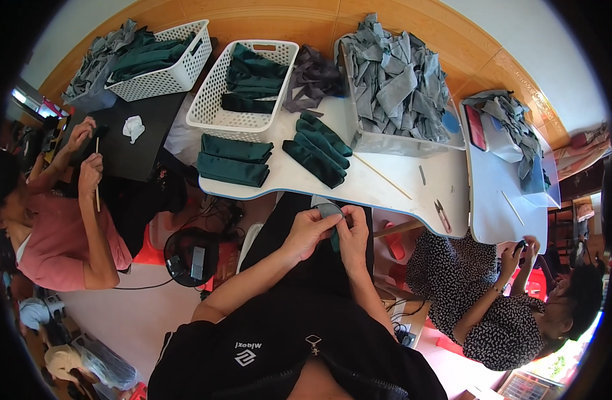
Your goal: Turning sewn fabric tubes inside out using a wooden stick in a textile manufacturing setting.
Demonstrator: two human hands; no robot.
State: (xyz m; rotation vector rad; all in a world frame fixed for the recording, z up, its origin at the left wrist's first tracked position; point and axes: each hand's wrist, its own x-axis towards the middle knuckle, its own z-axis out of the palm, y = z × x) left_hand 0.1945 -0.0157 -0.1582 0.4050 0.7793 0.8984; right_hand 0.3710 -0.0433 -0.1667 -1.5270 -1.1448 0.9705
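Over my lap, just off the table's front edge, both hands pinch a fabric strip (328,211) that shows grey on top and dark green below. My left hand (304,235) has thumb and fingers closed on its left side. Close beside it, my right hand (354,241) grips the other side, fingertips almost meeting. Part of the strip is hidden behind the fingers. On the white table (379,193) ahead lie a neat stack of dark green velvet strips (234,160) and a fanned pile of green strips (317,148).
A thin wooden stick (382,175) and thread snips (442,216) lie on the right. Behind stand a white basket (198,110) of green strips and a clear bin (406,145) heaped with grey strips. Co-workers sit at left (72,240) and right (499,313). A fan (191,257) stands low left.
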